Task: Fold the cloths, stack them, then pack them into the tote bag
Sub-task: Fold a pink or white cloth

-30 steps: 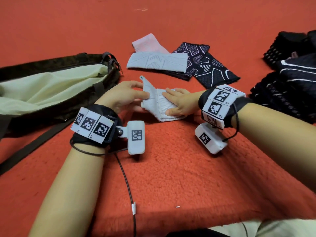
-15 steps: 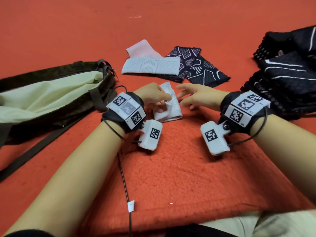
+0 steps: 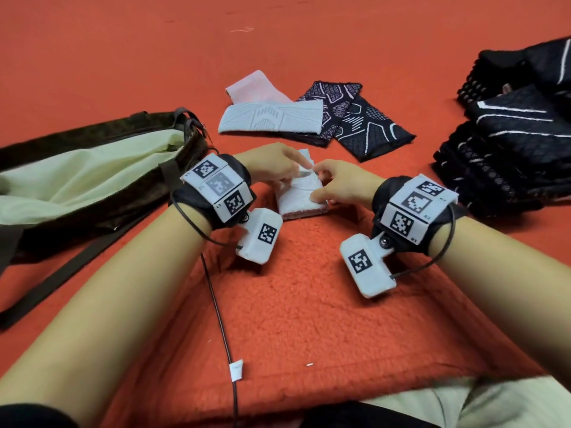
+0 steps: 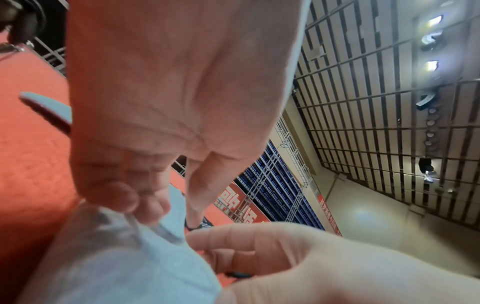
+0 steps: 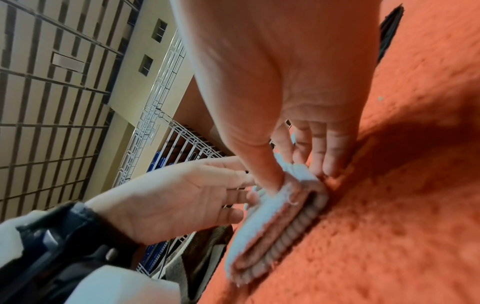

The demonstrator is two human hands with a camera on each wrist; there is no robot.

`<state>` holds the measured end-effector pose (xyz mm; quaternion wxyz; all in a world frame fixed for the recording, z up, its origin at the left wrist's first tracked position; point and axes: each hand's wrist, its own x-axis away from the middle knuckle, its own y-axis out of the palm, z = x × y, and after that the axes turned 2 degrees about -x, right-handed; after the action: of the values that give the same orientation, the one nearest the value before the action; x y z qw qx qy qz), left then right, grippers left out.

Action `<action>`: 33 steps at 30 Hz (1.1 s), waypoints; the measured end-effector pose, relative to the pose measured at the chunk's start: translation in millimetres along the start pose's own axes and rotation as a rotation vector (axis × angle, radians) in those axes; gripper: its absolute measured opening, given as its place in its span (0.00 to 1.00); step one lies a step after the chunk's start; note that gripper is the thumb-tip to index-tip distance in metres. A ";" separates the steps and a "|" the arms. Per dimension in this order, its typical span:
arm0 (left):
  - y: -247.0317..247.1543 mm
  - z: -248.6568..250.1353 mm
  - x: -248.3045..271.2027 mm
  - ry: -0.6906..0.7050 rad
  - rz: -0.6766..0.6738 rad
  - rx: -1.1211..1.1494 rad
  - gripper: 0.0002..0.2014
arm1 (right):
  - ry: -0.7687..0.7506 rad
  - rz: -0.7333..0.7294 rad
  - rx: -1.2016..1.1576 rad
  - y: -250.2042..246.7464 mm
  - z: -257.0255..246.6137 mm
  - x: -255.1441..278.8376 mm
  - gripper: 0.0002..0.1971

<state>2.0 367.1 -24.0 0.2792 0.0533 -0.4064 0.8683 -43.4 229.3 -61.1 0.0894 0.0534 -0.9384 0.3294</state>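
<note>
A small folded white cloth lies on the red carpet between my hands. My left hand pinches a raised flap at the cloth's top edge; the left wrist view shows the white cloth rising between its fingers. My right hand holds the right end, its thumb on top of the layered cloth and its fingers down behind it. The dark brown tote bag lies open at the left, showing a pale green lining.
Beyond the hands lie a flat white cloth, a pink cloth and two dark patterned cloths. A heap of dark cloths sits at the right. A bag strap runs across the carpet at the left.
The white cloth has been folded over into a smaller packet. My right hand, spread above it half a second ago, has come down onto its right end. The left hand stays on it.
</note>
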 end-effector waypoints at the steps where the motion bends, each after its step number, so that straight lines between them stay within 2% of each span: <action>1: -3.1 1.2 -1.2 0.021 0.050 -0.033 0.16 | -0.002 0.000 0.002 -0.3 0.4 0.3 0.30; 4: -10.6 2.0 -8.9 0.042 0.168 -0.168 0.18 | -0.007 0.006 0.005 0.3 3.4 1.5 0.31; 7: -7.4 1.6 -16.3 -0.010 0.060 -0.350 0.23 | -0.020 0.035 -0.014 3.5 6.1 3.1 0.33; 9: -0.5 2.4 -17.9 -0.038 -0.061 -0.439 0.22 | -0.027 0.049 -0.007 5.6 8.3 3.2 0.32; 11: 4.2 5.6 -18.2 -0.046 -0.117 -0.509 0.20 | -0.019 0.053 -0.016 6.4 10.0 2.8 0.32; 15: 5.4 13.8 -17.1 -0.089 -0.061 -0.618 0.19 | 0.000 0.054 -0.043 5.9 10.7 2.0 0.30; 18: 4.0 18.5 -20.3 -0.061 -0.038 -0.695 0.17 | -0.003 0.043 -0.067 5.4 11.1 3.3 0.28; 21: 3.7 18.5 -14.6 -0.112 -0.058 -0.563 0.12 | -0.010 0.037 -0.136 5.9 10.9 6.8 0.28; 24: 2.6 17.9 -13.5 -0.152 0.004 -0.420 0.17 | -0.002 0.061 -0.202 7.9 10.7 10.0 0.27; 26: 2.0 20.8 -16.4 -0.125 0.109 -0.371 0.19 | 0.005 0.080 -0.261 8.1 12.2 12.1 0.26; 28: 0.2 24.0 -17.2 -0.122 0.155 -0.350 0.21 | 0.002 0.108 -0.317 6.0 14.2 15.0 0.24; 30: -0.3 28.6 -16.1 -0.118 0.158 -0.323 0.22 | -0.011 0.155 -0.334 2.3 16.6 18.4 0.21; 33: 3.7 39.4 -16.6 -0.103 0.247 -0.311 0.24 | -0.029 0.260 -0.345 -6.6 19.9 26.0 0.18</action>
<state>8.6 328.8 -5.6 0.1543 0.0037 -0.5526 0.8190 -70.5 210.6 -67.1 0.0406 -0.0794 -0.9811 0.1717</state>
